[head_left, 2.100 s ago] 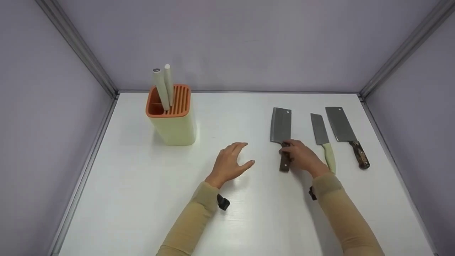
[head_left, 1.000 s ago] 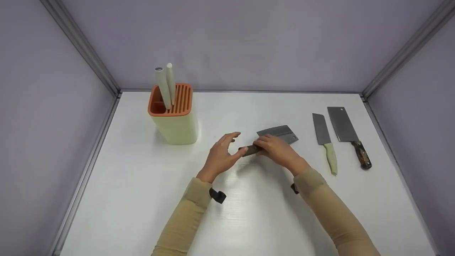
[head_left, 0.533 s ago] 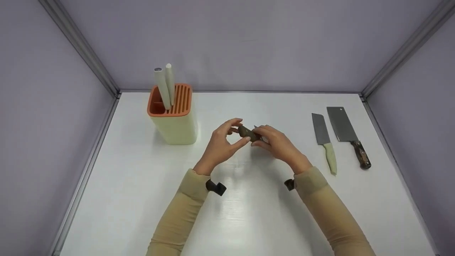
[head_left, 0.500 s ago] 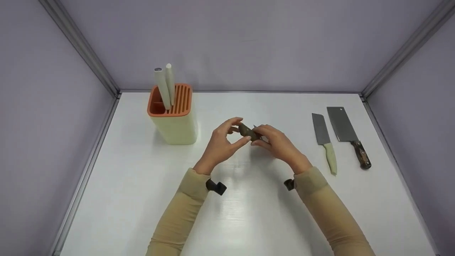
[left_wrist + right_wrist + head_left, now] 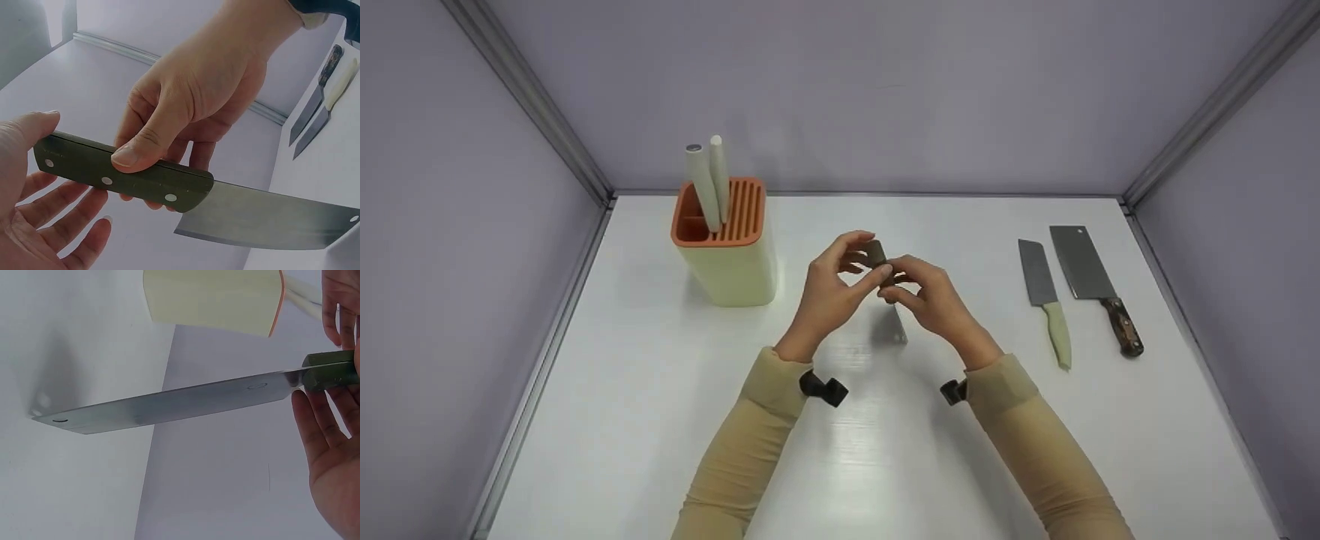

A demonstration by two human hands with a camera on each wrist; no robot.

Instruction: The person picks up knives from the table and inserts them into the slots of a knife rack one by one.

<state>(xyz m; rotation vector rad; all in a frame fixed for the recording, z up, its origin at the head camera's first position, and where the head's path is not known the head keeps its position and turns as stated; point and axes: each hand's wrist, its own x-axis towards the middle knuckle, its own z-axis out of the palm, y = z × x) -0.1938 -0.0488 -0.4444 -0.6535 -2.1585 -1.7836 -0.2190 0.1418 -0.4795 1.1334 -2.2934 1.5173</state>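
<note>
A cleaver with a dark handle [image 5: 121, 171] is held up in front of me over the table. Its grey blade [image 5: 163, 402] points down and toward me in the head view. My right hand [image 5: 934, 300] pinches the handle near the blade, thumb on one side and fingers behind. At the butt end, my left hand [image 5: 826, 296] has its thumb on the handle's edge and its other fingers loosely bent on the opposite side. How firmly the left hand grips is hard to tell. The hands cover much of the handle in the head view.
On the left stands a pale green knife block [image 5: 729, 277] with an orange slotted top, and two white-handled tools [image 5: 703, 187] poke out. A green-handled knife [image 5: 1057, 330] and another cleaver [image 5: 1082, 262] lie on the white table [image 5: 660, 420] at the right. Walls enclose the table.
The right hand picked the cleaver off the table, brought it left to the left hand and turned it, so the butt now points up and away. The left hand has closed around the butt.
</note>
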